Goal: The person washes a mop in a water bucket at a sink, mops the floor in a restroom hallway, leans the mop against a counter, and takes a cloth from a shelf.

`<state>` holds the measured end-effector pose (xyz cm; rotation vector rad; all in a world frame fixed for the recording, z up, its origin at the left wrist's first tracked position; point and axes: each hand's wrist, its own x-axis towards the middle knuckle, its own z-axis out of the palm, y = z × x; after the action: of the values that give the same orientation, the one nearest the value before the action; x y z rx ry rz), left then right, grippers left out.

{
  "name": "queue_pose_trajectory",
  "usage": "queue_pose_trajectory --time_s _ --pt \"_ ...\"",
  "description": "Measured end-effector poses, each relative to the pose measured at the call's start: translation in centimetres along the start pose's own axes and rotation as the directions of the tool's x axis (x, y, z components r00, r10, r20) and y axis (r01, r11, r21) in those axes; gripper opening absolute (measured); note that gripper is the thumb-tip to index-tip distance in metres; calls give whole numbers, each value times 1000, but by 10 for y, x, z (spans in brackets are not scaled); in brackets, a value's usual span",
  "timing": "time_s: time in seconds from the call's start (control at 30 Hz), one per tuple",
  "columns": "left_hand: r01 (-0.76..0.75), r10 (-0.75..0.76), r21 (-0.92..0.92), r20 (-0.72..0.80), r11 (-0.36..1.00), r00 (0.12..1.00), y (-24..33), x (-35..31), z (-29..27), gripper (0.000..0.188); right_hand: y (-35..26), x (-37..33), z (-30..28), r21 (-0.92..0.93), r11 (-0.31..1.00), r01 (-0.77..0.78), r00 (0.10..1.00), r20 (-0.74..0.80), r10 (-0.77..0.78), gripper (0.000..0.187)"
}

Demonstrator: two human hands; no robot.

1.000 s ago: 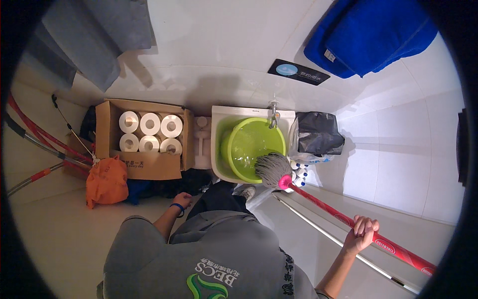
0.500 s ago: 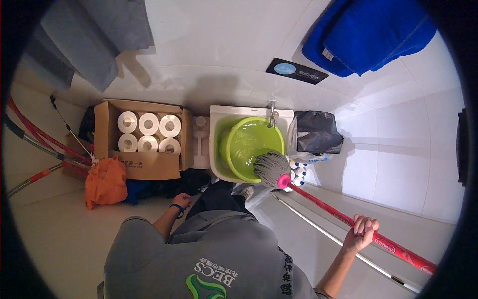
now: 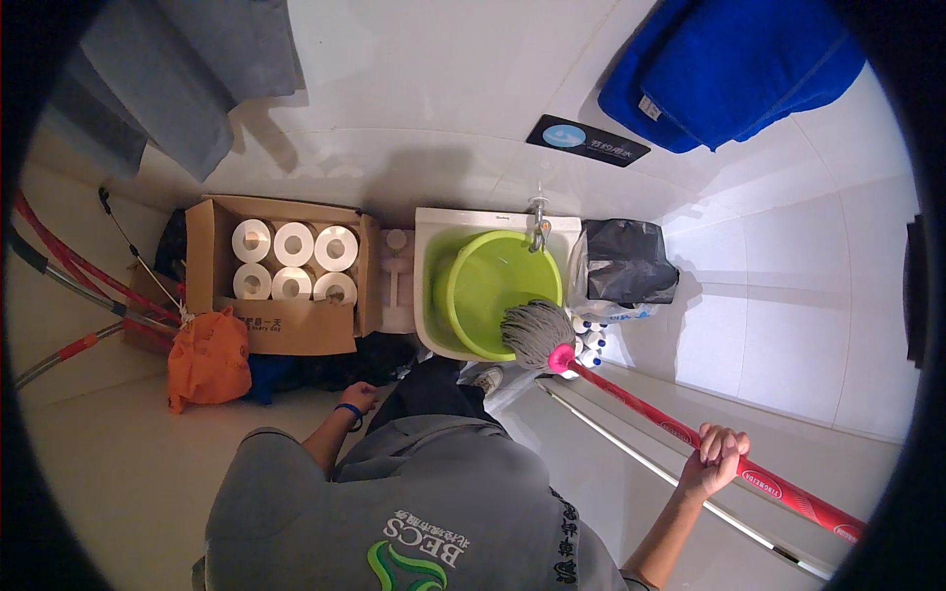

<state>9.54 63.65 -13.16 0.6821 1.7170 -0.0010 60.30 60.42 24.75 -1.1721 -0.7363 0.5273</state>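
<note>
My right hand [image 3: 722, 459] is wrapped round the red handle of a string mop [image 3: 641, 399], which slants up from the lower right. The mop's grey strands [image 3: 537, 333] rest over the near right rim of a round lime-green basin [image 3: 455, 305], below a pink socket. That basin sits inside a white sink [image 3: 430, 225], under a metal tap [image 3: 538, 234]. Liquid in the basin looks clear and its surface nearly smooth. My left hand [image 3: 363, 396] hangs beside my body with its fingers curled in and no object visible in it.
Left of the sink stands a cardboard box [image 3: 301, 330] of white paper rolls, with an orange bag [image 3: 209, 360] in front. A black plastic bag [image 3: 631, 261] and several white bottles [image 3: 591, 345] are at right. A white pole [image 3: 631, 448] lies below the mop handle. Blue cloth [image 3: 729, 79] hangs above.
The ripples and glints on the water in the basin have faded. Both hands and the mop have stayed in place.
</note>
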Motion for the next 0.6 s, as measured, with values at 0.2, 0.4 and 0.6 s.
queue_pose_trajectory --time_s 0.2,0.4,0.6 --pt "-20 20 -17 6 1000 1000 -4 4 0 20 -1 0 0 2 1000 -4 1000 10 4 32" --pt "-8 8 13 8 1000 1000 -12 12 2 20 0 2 -3 14 1000 -8 1000 30 8 32" --pt "-9 9 2 -3 1000 1000 -15 16 3 20 0 1 -4 23 1000 -8 999 48 7 32"
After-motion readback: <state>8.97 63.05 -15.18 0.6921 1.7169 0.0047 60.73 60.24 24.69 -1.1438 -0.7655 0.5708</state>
